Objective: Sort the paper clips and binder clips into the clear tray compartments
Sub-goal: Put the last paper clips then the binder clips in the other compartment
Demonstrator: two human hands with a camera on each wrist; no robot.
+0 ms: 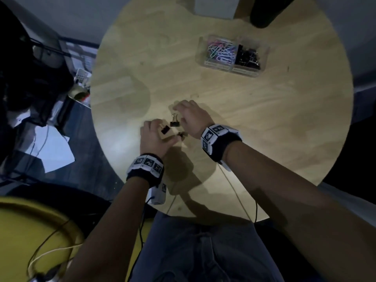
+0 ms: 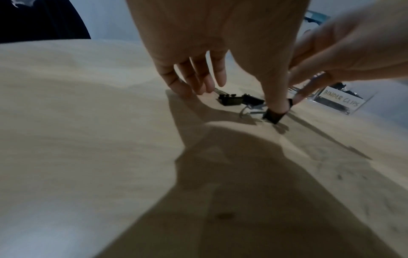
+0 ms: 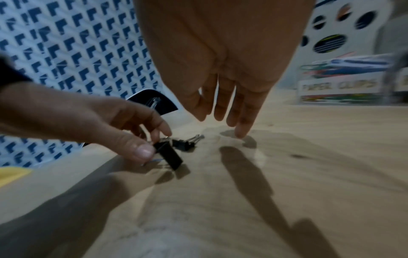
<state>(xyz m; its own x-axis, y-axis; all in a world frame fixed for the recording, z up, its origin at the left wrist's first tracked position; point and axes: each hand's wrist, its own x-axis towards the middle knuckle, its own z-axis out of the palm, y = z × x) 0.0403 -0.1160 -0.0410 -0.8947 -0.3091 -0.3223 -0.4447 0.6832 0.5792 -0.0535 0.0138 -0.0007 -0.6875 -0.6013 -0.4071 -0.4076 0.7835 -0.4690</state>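
Observation:
Three black binder clips lie close together near the middle of the round wooden table [image 1: 254,123]. My left hand [image 1: 156,135] is curled over them; its thumb and forefinger pinch one binder clip [image 3: 170,155], which is tipped up on an edge. A second clip [image 1: 175,121] lies just beyond it, and a third [image 1: 165,130] lies under the left palm. My right hand [image 3: 225,113] hovers to the right with straight fingers, one fingertip on the wood. The clear tray [image 1: 205,64] stands far right, with coloured paper clips [image 1: 221,50] in its left compartment and black binder clips [image 1: 249,57] in its right.
A white box [image 1: 215,7] and a dark object [image 1: 264,13] stand at the table's far edge. Cables run off the near edge by my lap. A yellow round seat [image 1: 30,231] and loose papers [image 1: 55,151] are on the floor to the left.

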